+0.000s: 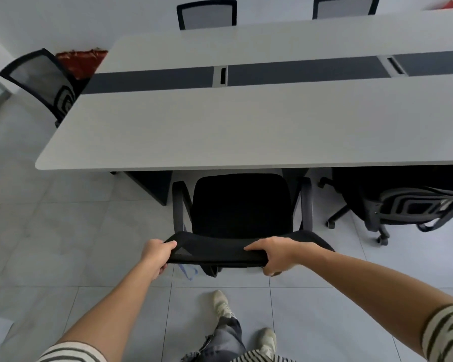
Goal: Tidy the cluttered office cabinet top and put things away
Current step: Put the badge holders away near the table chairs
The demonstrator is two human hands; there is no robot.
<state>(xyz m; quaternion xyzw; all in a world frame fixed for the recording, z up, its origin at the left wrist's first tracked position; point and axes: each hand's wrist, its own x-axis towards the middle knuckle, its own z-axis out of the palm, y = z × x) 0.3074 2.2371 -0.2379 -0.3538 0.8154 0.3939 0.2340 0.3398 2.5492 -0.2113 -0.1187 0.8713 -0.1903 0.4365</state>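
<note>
Feet: my 2 pale shoes (pixel 221 304) stand on the grey tiled floor (pixel 63 231), just behind the chair.
Left hand: my left hand (pixel 156 257) is curled round the left end of the backrest (pixel 215 250) top edge.
Right hand: my right hand (pixel 275 257) grips the right end of the same edge. The 2 hands are well apart, each clamped on the backrest.
Chair: the black seat (pixel 241 202) faces the desk, its front edge just under the desk's near edge.
Desk: a long pale desk (pixel 246 126) with a dark centre strip (pixel 152 81).
Other chairs: 1 at the right (pixel 408 205), 1 at the left end (pixel 42 79), 2 on the far side (pixel 207 14).
Red item: possibly a folded cloth (pixel 81 62) behind the left chair; too blurred to be sure.
Cabinet top: not in view, so I cannot say where it lies.
Step in hand: I judge this to be squaring the chair to the desk, a side job within the tidying.
Next move: an even, level push from both hands, watching that the armrests pass under the desk edge, then letting go and turning to find the cabinet.
</note>
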